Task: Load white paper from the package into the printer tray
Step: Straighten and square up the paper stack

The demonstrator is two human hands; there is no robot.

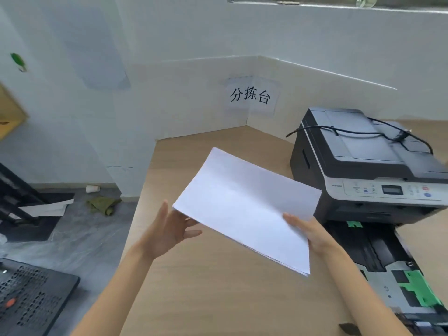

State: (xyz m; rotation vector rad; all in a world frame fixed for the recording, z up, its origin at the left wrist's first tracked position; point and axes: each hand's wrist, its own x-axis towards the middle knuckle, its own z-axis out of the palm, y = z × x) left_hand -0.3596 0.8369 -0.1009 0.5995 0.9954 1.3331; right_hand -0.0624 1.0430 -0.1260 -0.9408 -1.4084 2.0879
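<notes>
A thin stack of white paper point(244, 204) hangs tilted above the wooden table. My right hand point(309, 235) grips its near right edge, thumb on top. My left hand point(169, 230) is under the stack's left corner, palm up, fingers spread and touching the sheets from below. To the right stands a black and grey printer point(363, 166). Its paper tray point(388, 267) is pulled out toward me and holds no paper; green guides show inside it. No paper package is in view.
The wooden table point(206, 287) fills the centre, with white partition walls behind and a paper sign point(251, 95). A black cable point(363, 133) lies on the printer lid. Left of the table, on the floor, lie a perforated black panel point(31, 297), papers, a cup and a green rag.
</notes>
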